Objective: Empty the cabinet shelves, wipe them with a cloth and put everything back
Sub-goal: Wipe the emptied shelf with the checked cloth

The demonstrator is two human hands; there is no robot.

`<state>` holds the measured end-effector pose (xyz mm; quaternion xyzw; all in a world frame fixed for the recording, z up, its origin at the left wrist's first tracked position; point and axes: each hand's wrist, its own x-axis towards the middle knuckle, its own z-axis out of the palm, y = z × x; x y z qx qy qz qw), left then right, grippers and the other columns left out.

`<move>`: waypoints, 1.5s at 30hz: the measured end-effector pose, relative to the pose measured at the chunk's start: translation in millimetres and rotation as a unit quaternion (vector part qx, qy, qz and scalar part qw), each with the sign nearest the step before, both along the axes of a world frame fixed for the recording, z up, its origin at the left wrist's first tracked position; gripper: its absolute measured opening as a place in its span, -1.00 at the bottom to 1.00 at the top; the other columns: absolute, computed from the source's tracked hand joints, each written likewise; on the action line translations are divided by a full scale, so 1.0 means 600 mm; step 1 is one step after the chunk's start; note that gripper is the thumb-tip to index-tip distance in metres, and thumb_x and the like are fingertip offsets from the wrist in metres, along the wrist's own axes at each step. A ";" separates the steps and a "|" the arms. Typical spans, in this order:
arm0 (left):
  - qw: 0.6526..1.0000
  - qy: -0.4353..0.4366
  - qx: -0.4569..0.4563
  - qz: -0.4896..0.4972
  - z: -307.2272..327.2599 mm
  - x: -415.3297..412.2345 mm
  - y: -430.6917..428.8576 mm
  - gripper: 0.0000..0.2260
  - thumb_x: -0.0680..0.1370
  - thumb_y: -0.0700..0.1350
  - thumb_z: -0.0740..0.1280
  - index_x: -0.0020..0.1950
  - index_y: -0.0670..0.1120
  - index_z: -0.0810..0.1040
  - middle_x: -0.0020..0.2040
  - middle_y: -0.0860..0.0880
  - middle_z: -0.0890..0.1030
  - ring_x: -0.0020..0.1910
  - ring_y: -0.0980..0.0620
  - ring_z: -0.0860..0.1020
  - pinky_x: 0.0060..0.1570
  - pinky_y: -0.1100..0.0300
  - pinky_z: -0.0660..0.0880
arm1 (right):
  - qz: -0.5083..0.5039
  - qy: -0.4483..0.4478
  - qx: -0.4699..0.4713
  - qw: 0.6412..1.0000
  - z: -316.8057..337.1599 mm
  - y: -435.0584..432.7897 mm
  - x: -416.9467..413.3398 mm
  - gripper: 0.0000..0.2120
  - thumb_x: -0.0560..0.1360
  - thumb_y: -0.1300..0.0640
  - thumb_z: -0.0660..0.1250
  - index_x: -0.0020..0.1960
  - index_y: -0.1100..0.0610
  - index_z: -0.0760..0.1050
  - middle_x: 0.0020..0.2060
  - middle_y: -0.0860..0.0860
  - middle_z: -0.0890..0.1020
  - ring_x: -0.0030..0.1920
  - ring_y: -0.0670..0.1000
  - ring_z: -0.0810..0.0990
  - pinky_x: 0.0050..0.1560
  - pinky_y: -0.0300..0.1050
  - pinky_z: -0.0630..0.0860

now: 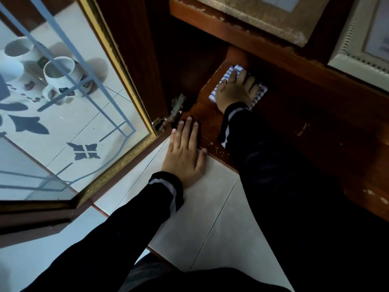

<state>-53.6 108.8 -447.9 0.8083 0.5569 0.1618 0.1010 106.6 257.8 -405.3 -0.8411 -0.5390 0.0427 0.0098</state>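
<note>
Nearest the camera are the person's dark sleeves and lap, over pale floor tiles. A little farther, the left hand lies flat, palm on the tile, its fingers straight and slightly spread, with the tips over the front edge of the wooden cabinet shelf. It holds nothing and looks like a prop for the body. Farther in and to the right, the right hand presses down on the blue-and-white checked cloth, fingers fanned flat over it. The cloth is a folded pad, about square, so it has no marked long axis. It lies wholly under that hand, on the shelf near the far left corner. The right hand is therefore the working one. Most of the bare board stretches right and nearward from it, so the next stroke probably sweeps that way along the shelf's length. No items show on this shelf, which suggests the wiping step is in hand. To the left stands the open glass door on its hinge. Through the pane, white mugs stand on the floor, and nothing can be seen inside them. Farthest, above the shelf, two picture frames rest on a wooden ledge.
</note>
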 end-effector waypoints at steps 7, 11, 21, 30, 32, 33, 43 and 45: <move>1.000 0.004 -0.014 -0.002 0.001 0.001 0.001 -0.35 0.62 0.16 -0.07 0.62 -0.17 0.03 0.63 -0.15 0.01 0.61 -0.10 -0.11 0.56 0.01 -0.25 | 0.031 0.032 0.015 0.999 0.004 0.019 0.022 -0.48 0.65 -0.05 -0.01 0.59 0.03 0.09 0.56 0.15 0.09 0.52 0.27 0.05 0.48 0.24 -0.08; 1.000 0.004 -0.007 -0.001 0.001 0.000 0.002 -0.36 0.62 0.15 -0.05 0.62 -0.18 0.05 0.62 -0.16 0.03 0.61 -0.10 -0.10 0.55 0.03 -0.27 | 0.058 0.041 0.030 0.997 0.002 0.027 0.018 -0.49 0.64 -0.07 0.02 0.58 -0.04 0.13 0.55 0.11 0.12 0.51 0.26 0.08 0.48 0.23 -0.08; 1.000 0.009 0.002 -0.006 -0.003 -0.001 0.004 -0.36 0.63 0.14 -0.03 0.62 -0.19 0.05 0.63 -0.14 0.00 0.61 -0.08 -0.14 0.54 0.04 -0.30 | 0.182 0.036 0.047 0.981 -0.015 -0.027 0.031 -0.51 0.65 -0.06 0.01 0.58 -0.10 0.13 0.59 -0.08 0.08 0.57 0.14 -0.03 0.51 0.14 -0.17; 1.000 0.008 0.025 -0.008 0.004 0.000 0.003 -0.42 0.63 0.11 0.02 0.59 -0.13 0.19 0.58 -0.17 0.19 0.60 -0.15 -0.01 0.55 0.01 -0.29 | 0.180 0.027 0.014 0.983 -0.018 -0.057 0.012 -0.48 0.66 -0.08 -0.06 0.61 -0.09 -0.02 0.60 -0.08 -0.05 0.59 0.12 -0.12 0.51 0.16 -0.24; 0.999 0.018 0.032 -0.005 0.006 -0.001 0.001 -0.43 0.62 0.11 0.02 0.59 -0.13 0.21 0.56 -0.18 0.24 0.60 -0.17 0.02 0.54 0.01 -0.32 | 0.237 0.020 0.005 0.971 -0.018 -0.069 0.022 -0.48 0.67 -0.09 -0.06 0.61 -0.10 -0.03 0.60 -0.12 -0.06 0.59 0.08 -0.12 0.51 0.12 -0.24; 0.999 0.023 0.035 -0.004 0.007 -0.001 0.001 -0.42 0.62 0.12 0.02 0.58 -0.13 0.22 0.56 -0.19 0.25 0.59 -0.17 0.02 0.53 0.00 -0.33 | 0.241 0.020 0.004 0.970 -0.017 -0.074 0.031 -0.48 0.67 -0.09 -0.05 0.61 -0.11 -0.03 0.60 -0.13 -0.06 0.59 0.06 -0.12 0.52 0.10 -0.24; 0.999 -0.014 0.045 0.006 0.009 -0.006 -0.006 -0.47 0.62 0.08 0.00 0.50 -0.13 0.38 0.50 -0.18 0.37 0.58 -0.17 0.10 0.54 0.05 -0.32 | 0.242 0.013 0.020 0.970 -0.022 -0.139 0.018 -0.49 0.67 -0.08 -0.04 0.61 -0.11 -0.01 0.60 -0.10 -0.04 0.59 0.07 -0.11 0.53 0.11 -0.24; 0.999 -0.035 0.037 -0.005 0.008 -0.007 -0.004 -0.47 0.64 0.09 -0.03 0.50 -0.12 0.38 0.52 -0.14 0.34 0.59 -0.13 0.08 0.54 0.08 -0.30 | 0.261 0.010 0.027 0.965 -0.024 -0.150 0.036 -0.49 0.67 -0.09 -0.01 0.60 -0.13 0.01 0.60 -0.12 -0.02 0.59 0.05 -0.08 0.52 0.08 -0.24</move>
